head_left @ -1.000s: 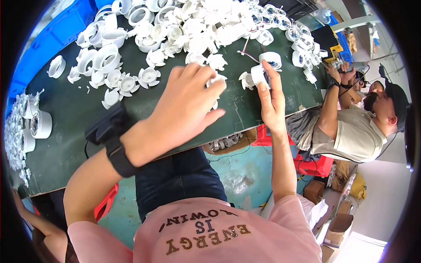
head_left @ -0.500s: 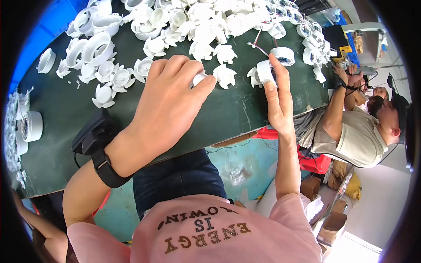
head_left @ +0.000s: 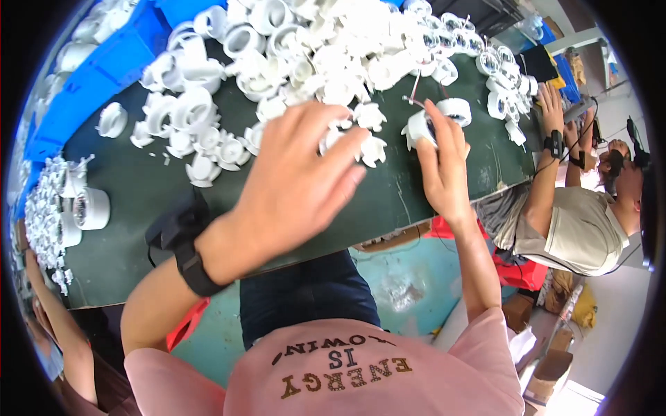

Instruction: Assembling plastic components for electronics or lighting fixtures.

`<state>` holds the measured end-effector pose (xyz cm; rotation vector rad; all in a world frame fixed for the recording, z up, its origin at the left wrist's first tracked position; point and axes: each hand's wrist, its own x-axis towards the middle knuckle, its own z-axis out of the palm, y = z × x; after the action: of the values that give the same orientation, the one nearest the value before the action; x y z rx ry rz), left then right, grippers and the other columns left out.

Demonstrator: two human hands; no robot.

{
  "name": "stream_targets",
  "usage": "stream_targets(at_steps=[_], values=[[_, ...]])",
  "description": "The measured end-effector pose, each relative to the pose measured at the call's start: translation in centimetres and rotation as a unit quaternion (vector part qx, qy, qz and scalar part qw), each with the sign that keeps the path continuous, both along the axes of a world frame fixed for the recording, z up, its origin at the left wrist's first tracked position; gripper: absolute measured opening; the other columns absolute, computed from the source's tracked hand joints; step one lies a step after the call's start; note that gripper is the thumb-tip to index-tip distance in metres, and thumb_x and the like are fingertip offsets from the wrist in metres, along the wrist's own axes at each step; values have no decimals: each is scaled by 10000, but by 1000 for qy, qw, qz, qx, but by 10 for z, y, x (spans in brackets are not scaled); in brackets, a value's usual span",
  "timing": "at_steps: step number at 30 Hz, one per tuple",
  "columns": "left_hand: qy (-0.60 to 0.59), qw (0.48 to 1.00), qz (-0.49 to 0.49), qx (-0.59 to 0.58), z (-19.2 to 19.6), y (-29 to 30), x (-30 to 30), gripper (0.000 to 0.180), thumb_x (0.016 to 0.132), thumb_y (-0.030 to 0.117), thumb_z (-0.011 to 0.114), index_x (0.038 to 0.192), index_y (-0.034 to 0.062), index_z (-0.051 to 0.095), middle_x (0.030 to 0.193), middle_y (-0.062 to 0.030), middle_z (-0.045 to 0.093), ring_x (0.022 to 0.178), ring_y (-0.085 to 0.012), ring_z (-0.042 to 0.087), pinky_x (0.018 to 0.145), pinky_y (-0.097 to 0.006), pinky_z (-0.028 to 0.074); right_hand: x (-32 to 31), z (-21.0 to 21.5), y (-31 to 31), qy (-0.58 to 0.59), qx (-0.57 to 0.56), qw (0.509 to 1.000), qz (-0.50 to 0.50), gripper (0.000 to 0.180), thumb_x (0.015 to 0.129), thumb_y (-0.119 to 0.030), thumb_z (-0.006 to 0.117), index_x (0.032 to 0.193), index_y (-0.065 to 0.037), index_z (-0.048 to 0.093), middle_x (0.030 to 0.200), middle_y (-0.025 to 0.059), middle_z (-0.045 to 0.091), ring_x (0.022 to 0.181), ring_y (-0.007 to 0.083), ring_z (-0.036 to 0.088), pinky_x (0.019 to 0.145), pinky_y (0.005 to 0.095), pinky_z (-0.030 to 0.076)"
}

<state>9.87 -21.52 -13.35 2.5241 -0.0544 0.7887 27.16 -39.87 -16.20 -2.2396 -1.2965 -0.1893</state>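
Fingers (head_left: 440,128) of the right hand (head_left: 447,180) close around a white ring (head_left: 417,125), thumb at its near side, forefinger across the top, towards the right end of the worktop (head_left: 374,197). Over to the left hand (head_left: 281,170): thumb and forefinger parted, a small gap between them, the hand slightly blurred. White fans show behind it, one fan (head_left: 372,150) clear just past the fingertips; whether the hand touches any, I can't tell.

Close by the right hand, a second ring (head_left: 456,111) sits just beside the first, thin wires (head_left: 415,90) trailing towards the far edge. Beyond, a big white heap (head_left: 319,52) sprawls along that far edge, with lensed rings (head_left: 489,61) grouped towards the far right corner. Behind the far left corner, a blue bin (head_left: 97,90). Down at the left end, small white pieces (head_left: 46,215) pile up beside a lone lensed ring (head_left: 97,209). And at the right end, a co-worker's hand (head_left: 552,109) reaches over the edge.
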Motion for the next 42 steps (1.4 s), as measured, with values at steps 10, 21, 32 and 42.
stream_targets(at_steps=[10,21,32,42], values=[[74,494,-181,-847,5,-18,-94,510,960,491,377,1153,36,505,982,-128,636,733,-200,641,627,-300,504,-114,48,63,252,109,905,326,488,988,-366,379,1262,18,504,1179,150,534,1059,214,519,893,336,428],[-46,712,20,-701,-3,-6,-154,411,860,377,626,1017,29,472,955,-167,608,774,-230,670,664,-315,555,-68,25,173,-30,45,989,135,203,882,-265,599,933,-79,661,573,101,620,523,266,613,476,369,450],[-13,731,41,-681,4,-1,-149,482,978,464,374,1126,23,502,910,-77,574,695,-99,545,564,-224,426,-62,37,154,841,76,504,182,445,1028,-340,290,1320,-18,383,1105,266,607,841,268,665,502,259,514],[17,713,122,-690,14,-5,-133,442,942,475,388,1001,50,494,775,-73,609,486,-85,481,390,-209,323,-75,55,149,558,50,808,180,587,925,-269,598,1320,64,320,1049,233,575,802,285,682,650,349,574]])
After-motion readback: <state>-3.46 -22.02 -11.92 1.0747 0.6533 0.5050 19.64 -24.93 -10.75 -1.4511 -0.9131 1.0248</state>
